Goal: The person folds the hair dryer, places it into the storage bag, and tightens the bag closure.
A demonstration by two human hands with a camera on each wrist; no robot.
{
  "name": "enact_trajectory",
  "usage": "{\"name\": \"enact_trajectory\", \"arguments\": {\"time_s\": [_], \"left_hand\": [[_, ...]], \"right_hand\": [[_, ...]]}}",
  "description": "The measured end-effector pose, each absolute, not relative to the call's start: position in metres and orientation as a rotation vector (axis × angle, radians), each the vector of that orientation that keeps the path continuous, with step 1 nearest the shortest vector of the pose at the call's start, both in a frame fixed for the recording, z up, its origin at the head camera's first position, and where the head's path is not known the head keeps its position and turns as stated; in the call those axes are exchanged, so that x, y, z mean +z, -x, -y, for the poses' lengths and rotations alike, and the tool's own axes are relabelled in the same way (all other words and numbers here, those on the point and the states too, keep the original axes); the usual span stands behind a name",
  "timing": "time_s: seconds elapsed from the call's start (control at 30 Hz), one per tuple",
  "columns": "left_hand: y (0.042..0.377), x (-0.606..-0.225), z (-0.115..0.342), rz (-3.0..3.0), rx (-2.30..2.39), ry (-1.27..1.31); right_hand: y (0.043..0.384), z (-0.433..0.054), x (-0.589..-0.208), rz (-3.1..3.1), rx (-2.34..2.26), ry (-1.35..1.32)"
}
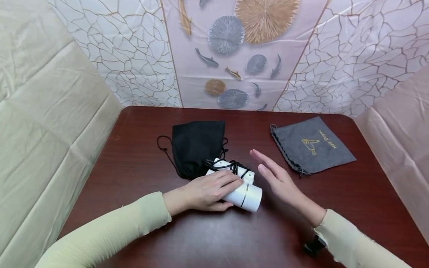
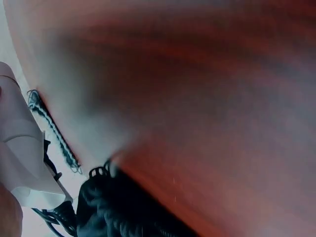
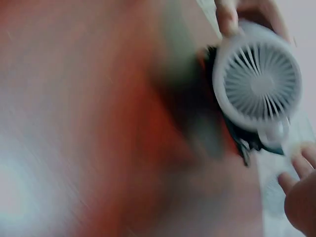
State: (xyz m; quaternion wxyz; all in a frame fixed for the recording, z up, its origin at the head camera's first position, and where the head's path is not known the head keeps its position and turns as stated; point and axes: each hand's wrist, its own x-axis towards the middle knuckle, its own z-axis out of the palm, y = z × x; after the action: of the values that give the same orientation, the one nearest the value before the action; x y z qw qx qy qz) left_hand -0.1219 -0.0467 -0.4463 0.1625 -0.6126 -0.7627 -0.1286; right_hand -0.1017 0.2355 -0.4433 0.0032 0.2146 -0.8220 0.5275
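Observation:
A white hair dryer (image 1: 251,198) lies at the middle of the table, its handle folded against the barrel and a black cord (image 1: 234,167) wound around it. My left hand (image 1: 207,190) grips the barrel from above, fingers over the top and thumb along the near side. Just right of the dryer is my right hand (image 1: 283,184), fingers extended and holding nothing. The right wrist view looks onto the dryer's round slatted grille (image 3: 261,86). Behind the dryer lies a black drawstring pouch (image 1: 197,147), partly overlapped by the cord.
A grey drawstring pouch (image 1: 321,149) printed "Hair Dryer" in yellow lies flat at the back right of the dark red wooden table (image 1: 140,156). Patterned cloth (image 1: 228,74) hangs behind the table, and pale cloth walls stand at both sides.

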Motion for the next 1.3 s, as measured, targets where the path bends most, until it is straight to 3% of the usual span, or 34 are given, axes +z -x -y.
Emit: {"name": "enact_trajectory", "arguments": {"time_s": [0.37,1.3], "left_hand": [[0.121,-0.453,0.032,2.114,-0.393,1.696],[0.124,-0.474,0.019,2.177,-0.334,1.837]], "right_hand": [[0.089,-0.209,-0.457,2.319,1.874,-0.69],[0.11,-0.258,-0.445,2.799,1.352,-0.517]]}}
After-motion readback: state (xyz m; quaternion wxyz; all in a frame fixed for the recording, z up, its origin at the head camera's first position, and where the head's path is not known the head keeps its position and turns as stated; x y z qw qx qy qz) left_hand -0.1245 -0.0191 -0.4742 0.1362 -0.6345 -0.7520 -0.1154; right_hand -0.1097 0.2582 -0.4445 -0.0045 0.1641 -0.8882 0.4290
